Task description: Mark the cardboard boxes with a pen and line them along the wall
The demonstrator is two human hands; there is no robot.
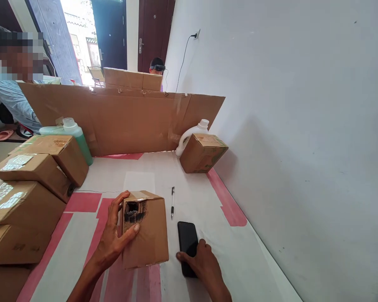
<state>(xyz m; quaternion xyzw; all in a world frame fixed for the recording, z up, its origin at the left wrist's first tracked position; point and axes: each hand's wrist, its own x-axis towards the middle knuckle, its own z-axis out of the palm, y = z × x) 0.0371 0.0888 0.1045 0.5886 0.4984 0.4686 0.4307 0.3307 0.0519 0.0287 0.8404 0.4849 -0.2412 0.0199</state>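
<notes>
My left hand (116,235) grips a small cardboard box (149,239) by its left side, the thumb on the near face and the fingers at the top left edge. A ragged hole with black marking around it shows in that face near the upper left corner. On the table to the right lies a black smartphone (185,239). My right hand (203,256) is closed around its lower part, thumb across the near left edge and fingers at the right side. Beyond the phone rests a pen (172,203).
Stacked cardboard boxes (28,205) line the left side, with a green jug (82,140) behind. A cardboard sheet (129,119) spans the table's back. At the back right a box (203,153) stands before a white jug (192,132). A wall (302,147) bounds the right. Two other people are beyond.
</notes>
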